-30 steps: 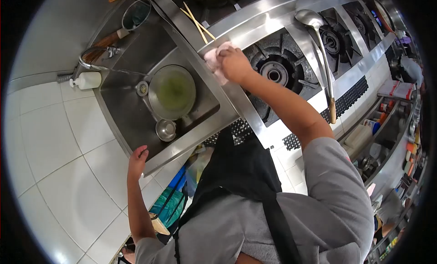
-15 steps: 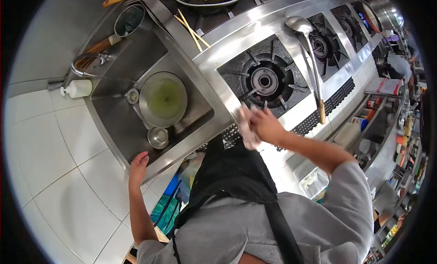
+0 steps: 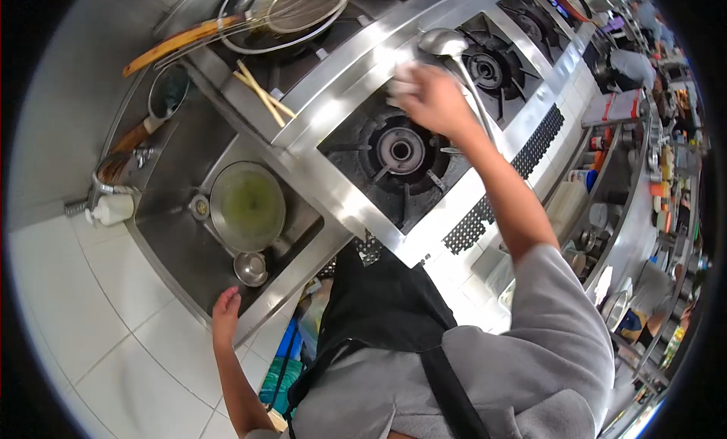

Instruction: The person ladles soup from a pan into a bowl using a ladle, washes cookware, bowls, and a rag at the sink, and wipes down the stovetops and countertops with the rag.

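My right hand [image 3: 430, 98] is closed around a pale cloth [image 3: 401, 85], blurred by motion, over the back part of the nearest stove burner [image 3: 400, 153]. Just beyond it lies a long-handled ladle [image 3: 443, 42], bowl toward the back. At the front left corner of the steel sink [image 3: 163, 250], my left hand [image 3: 226, 309] rests by the rim with its fingers extended and nothing seen in them. Inside the sink sit a round pan with greenish liquid [image 3: 248, 204] and a small metal bowl [image 3: 250, 269].
A wok with a strainer [image 3: 303, 7] stands at the back, a wooden-handled whisk [image 3: 185, 45] beside it. Chopsticks [image 3: 261, 94] lie on the steel ledge. A soap bottle [image 3: 113, 210] is left of the sink. Shelves [image 3: 598, 204] line the right; another person [image 3: 632, 66] is far off.
My right hand has carried the cloth from the stove's front edge up toward the back of the burner. The view has shifted; my left hand stays at the sink corner.
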{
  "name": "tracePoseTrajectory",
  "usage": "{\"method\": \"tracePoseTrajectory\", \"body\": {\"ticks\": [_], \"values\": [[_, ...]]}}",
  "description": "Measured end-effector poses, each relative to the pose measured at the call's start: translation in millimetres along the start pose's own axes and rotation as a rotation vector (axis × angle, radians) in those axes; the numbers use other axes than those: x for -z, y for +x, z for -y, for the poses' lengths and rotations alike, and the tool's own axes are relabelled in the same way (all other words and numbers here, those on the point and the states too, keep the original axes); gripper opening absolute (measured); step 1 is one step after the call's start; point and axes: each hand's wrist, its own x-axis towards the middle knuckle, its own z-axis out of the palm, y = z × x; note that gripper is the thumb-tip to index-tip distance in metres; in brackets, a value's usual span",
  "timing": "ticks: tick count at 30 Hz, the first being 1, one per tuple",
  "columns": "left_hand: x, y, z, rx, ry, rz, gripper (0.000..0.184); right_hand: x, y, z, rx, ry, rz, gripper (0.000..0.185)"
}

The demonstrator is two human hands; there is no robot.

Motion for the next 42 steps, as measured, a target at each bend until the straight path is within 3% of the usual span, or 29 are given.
{"method": "tracePoseTrajectory", "body": {"ticks": [1,3,4,6,7,10,13,15,19,22,26,28,30,34,42], "values": [[0.0,-2.5,6.4,0.011,-0.023,0.006,0.033,-48.3,18.2,-16.3,0.078,-0.013,-0.086,0.028],[-2.0,-10.2,23.6,0.041,-0.073,0.022,0.034,-112.7,37.1,-36.8,0.171,-0.243,0.114,0.028],[-0.4,-14.0,28.4,0.033,-0.01,0.028,0.035,-114.1,36.2,-34.4,0.084,-0.273,0.184,0.035],[7.2,-27.3,30.2,0.031,0.108,0.035,0.037,-127.4,35.9,-58.3,0.065,-0.269,0.058,0.035],[1.9,-36.3,13.1,0.119,0.031,0.019,0.039,-122.1,34.4,-71.2,-0.013,-0.33,0.021,0.035],[9.4,-36.4,25.7,0.089,0.039,0.06,0.038,-95.8,22.5,-92.6,-0.159,-0.362,-0.085,0.035],[3.4,-26.3,24.0,0.165,-0.111,0.033,0.037,-73.7,-10.2,-103.8,-0.246,-0.571,0.06,0.032],[1.4,-19.7,12.5,0.047,0.032,0.036,0.037,-74.2,-39.2,-127.1,-0.241,-0.634,0.143,0.029],[-3.5,0.7,4.3,-0.001,0.019,0.015,0.037,-34.9,-113.3,-95.3,-0.502,-0.555,0.045,0.028],[-14.0,0.4,-31.0,-0.007,0.055,0.034,0.037,-23.7,-163.0,-85.2,-0.429,-0.525,-0.086,0.028],[-20.3,8.5,-40.5,0.007,0.015,0.075,0.037,-12.7,-207.3,-79.2,-0.546,-0.259,0.009,0.034],[-19.4,15.2,-34.2,0.01,0.052,0.075,0.037,9.8,-209.8,-64.0,-0.539,-0.117,-0.142,0.034],[-18.4,11.8,-37.5,0.01,0.008,0.082,0.036,31.7,-207.6,-66.2,-0.578,-0.202,-0.179,0.034],[-7.5,27.6,-19.0,0.04,-0.011,0.09,0.035,3.7,-213.8,-100.7,-0.585,-0.2,-0.264,0.041],[6.2,45.6,-52.9,-0.038,-0.035,0.054,0.033,27.9,-206.9,-82.7,-0.738,-0.118,-0.187,0.045]]}}
